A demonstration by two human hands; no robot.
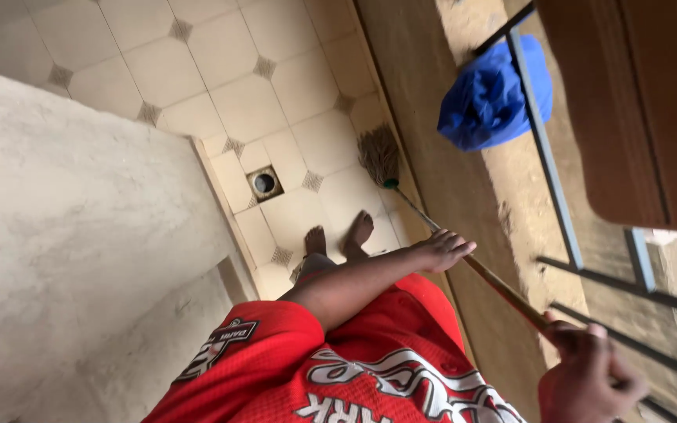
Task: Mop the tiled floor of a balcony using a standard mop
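A mop with a tan stringy head [378, 153] rests on the cream tiled floor [221, 70], and its long wooden handle [503, 288] slants down to the right. My left hand [444, 251] curls around the handle's middle, with my bare arm reaching out from a red printed shirt [370, 368]. My right hand [589, 376] grips the handle's upper end at the bottom right. My two bare feet [338, 235] stand on the tiles just left of the handle.
A round floor drain [264, 182] sits in the tiles ahead of my feet. A rough plastered low wall [64, 235] fills the left. At right, a blue bag [495, 94] hangs by a grey metal railing [546, 157], with a brown wooden door [636, 102] beyond.
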